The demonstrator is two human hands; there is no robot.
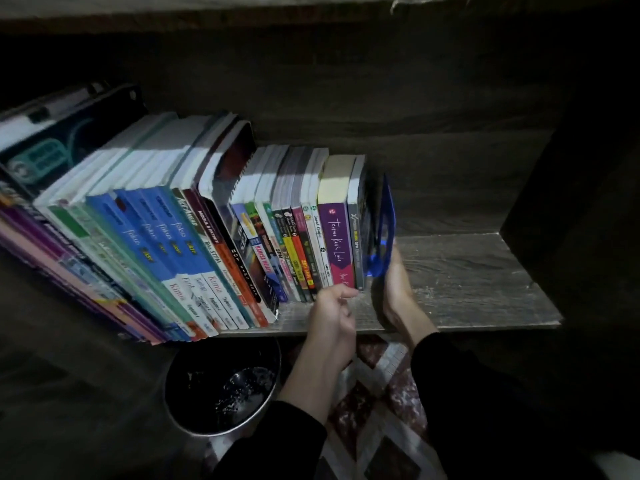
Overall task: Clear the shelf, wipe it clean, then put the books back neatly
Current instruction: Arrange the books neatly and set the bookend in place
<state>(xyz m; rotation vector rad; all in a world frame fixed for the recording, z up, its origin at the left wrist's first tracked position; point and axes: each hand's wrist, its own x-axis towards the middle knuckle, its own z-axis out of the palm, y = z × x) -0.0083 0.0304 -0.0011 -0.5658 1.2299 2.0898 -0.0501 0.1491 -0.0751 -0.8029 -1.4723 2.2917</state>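
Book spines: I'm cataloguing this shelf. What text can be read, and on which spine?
"Terima Kasih, Luka": purple spine.
"Fokus": blue spines.
"Kimia": white foot of one blue spine.
"Ace Ahead": dark-topped spine beside them.
"BAHASA MELAYU": red spine.
Other spines: too small or blurred.

Shelf (467, 271): grey-brown wood grain throughout, paler streaks noted toward 3 o'clock.

Books (207, 209): white page edges on top. A run of blue spines (162, 230) with white feet is recorded at 9 o'clock, and pink and purple spines (34, 258) beyond them at the edge. Yellow and orange spines (292, 261) are seen at centre. One purple spine (335, 244) is lettered in white.

Bookend (386, 223): bright blue, at 3 o'clock of the purple spine.

Bin (194, 375), 6 o'clock: black, silvery rim.

Rug (377, 393), 5 o'clock: maroon and cream diamonds.

Sleeves (467, 393): black.
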